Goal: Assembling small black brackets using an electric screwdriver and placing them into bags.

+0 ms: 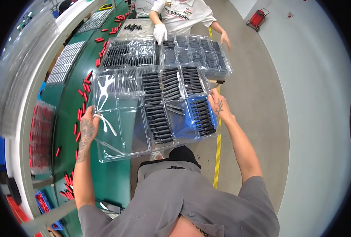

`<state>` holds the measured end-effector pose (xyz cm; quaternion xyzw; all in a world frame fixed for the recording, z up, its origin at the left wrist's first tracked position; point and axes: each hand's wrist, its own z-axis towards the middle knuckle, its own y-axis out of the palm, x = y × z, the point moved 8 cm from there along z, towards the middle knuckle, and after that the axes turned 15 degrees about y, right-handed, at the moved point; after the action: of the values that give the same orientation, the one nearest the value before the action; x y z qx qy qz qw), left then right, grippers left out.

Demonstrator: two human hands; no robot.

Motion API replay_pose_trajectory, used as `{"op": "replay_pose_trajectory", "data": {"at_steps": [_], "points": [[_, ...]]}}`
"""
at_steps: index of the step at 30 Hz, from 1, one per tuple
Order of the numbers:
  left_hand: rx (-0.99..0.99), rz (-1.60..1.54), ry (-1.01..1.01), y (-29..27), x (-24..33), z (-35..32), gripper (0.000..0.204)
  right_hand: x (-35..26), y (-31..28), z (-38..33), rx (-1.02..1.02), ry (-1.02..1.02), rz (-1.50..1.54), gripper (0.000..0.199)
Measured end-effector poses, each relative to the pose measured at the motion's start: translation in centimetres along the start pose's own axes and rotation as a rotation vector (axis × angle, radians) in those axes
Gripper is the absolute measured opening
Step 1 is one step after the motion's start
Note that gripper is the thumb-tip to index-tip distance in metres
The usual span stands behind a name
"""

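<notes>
Between my hands is a large clear plastic tray (136, 134), held up before my body. My left hand (91, 118) grips its left edge, and my right hand (220, 106) is closed on its right edge. Rows of small black cylindrical pieces (158, 122) fill several of the tray's compartments in the middle and on the right. A few pieces lie loose in one near compartment. The compartments on the left hold no black pieces and reflect white light. Part of a blue object (186, 118) shows through the right side.
Across from me stands a person (183, 15) with a white-gloved hand by more filled clear trays (195, 55). Red cylindrical pieces (83, 112) lie along the green table (104, 177) at left. Beyond the floor's yellow-black tape (217, 158) stands a red wheeled cart (257, 19).
</notes>
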<state>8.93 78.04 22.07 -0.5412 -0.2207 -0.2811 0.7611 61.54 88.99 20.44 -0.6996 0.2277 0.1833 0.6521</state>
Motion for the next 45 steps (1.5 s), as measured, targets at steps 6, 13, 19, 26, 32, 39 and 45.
{"op": "replay_pose_trajectory", "data": {"at_steps": [6, 13, 19, 26, 32, 39, 45], "points": [[0.001, 0.045, -0.007, 5.2, -2.5, 6.5, 0.025, 2.9, 2.3, 6.2, 0.016, 0.015, 0.071, 0.016], [-0.010, -0.006, 0.078, 11.9, -3.3, 12.5, 0.027, 6.7, 3.2, 11.4, 0.076, 0.036, 0.100, 0.017], [-0.065, -0.066, 0.015, 14.8, -4.5, 14.7, 0.028, 9.7, 4.2, 10.7, 0.161, 0.157, 0.159, 0.017], [-0.152, -0.213, 0.001, 24.0, -8.5, 17.9, 0.029, 18.2, 8.8, 14.3, 0.195, 0.224, 0.181, 0.017], [-0.186, -0.096, 0.105, 31.3, -11.3, 23.9, 0.030, 21.5, 8.2, 22.3, 0.179, 0.187, 0.095, 0.016], [-0.106, 0.041, 0.124, 37.1, -13.0, 32.3, 0.035, 24.2, 7.5, 35.8, 0.150, 0.173, 0.043, 0.020], [-0.099, 0.130, 0.092, 41.4, -15.1, 38.3, 0.041, 26.2, 8.6, 44.9, 0.153, 0.218, -0.014, 0.023]]}}
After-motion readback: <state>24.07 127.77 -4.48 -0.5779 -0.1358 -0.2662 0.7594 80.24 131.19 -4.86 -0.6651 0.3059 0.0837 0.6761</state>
